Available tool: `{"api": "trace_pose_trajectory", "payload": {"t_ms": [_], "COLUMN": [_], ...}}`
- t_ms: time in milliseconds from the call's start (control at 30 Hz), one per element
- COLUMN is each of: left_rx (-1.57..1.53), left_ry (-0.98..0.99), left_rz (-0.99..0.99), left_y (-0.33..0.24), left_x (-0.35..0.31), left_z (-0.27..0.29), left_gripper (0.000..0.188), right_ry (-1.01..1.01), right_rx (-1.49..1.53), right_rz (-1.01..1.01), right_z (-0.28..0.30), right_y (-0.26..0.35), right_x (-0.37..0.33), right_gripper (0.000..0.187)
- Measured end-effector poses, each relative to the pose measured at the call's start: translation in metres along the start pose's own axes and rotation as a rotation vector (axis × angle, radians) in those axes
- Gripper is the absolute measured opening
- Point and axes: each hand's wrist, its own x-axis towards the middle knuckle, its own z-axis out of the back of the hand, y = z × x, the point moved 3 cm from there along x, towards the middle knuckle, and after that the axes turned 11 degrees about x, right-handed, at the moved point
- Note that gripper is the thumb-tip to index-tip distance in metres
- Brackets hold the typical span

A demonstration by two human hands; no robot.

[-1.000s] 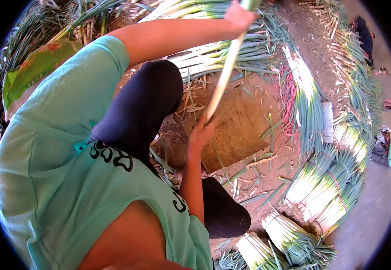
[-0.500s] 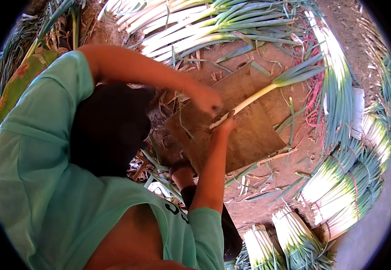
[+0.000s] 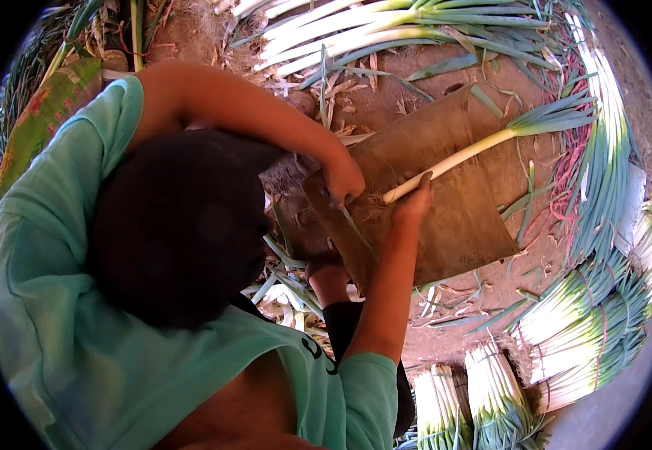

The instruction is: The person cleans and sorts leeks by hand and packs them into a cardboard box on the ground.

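A long green onion (image 3: pixel 457 160) with a thick white stalk and spread green leaves slants across a brown mat (image 3: pixel 461 225). My right hand (image 3: pixel 414 201) is closed round it near its root end, with the thumb along the stalk. The leaves reach past the mat's far right edge. To the left of the root end, apart from the stalk, my left hand (image 3: pixel 343 182) is closed in a fist. Its fingers point down at the mat, and what they hold, if anything, is too small to make out. Fine loose roots lie between the two hands.
More green onions (image 3: pixel 356 30) lie beyond the mat, and another row (image 3: pixel 600 150) lies on the right beside red ties (image 3: pixel 558 176). Tied bundles (image 3: pixel 566 330) stand at the lower right. Leaf scraps litter the soil. A large dark rounded shape (image 3: pixel 183 225) covers the left.
My left hand has drawn back from the root end toward the mat's left side. My right hand still grips the stalk. The whole view has shifted, moving the scene to the right.
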Motion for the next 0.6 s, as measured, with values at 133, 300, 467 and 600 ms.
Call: {"api": "trace_pose_trajectory", "payload": {"t_ms": [133, 300, 467, 600], "left_rx": [0.086, 0.098, 0.109, 0.121], "left_ry": [-0.231, -0.405, -0.459, -0.393], "left_rz": [0.224, 0.369, 0.401, 0.422], "left_y": [0.0, 0.0, 0.002, 0.004], "left_x": [-0.003, 0.0, 0.0, 0.004], "left_z": [-0.004, 0.006, 0.006, 0.004], "left_gripper": [0.026, 0.022, 0.022, 0.021], "right_ry": [0.03, 0.018, 0.071, 0.09], "right_rx": [-0.136, -0.339, -0.451, -0.442], "right_rz": [-0.029, -0.029, -0.158, -0.106], "right_z": [0.0, -0.004, -0.012, 0.011], "right_y": [0.028, 0.065, 0.042, -0.03], "right_x": [-0.012, -0.021, -0.031, -0.008], "right_gripper": [0.03, 0.03, 0.032, 0.033]}}
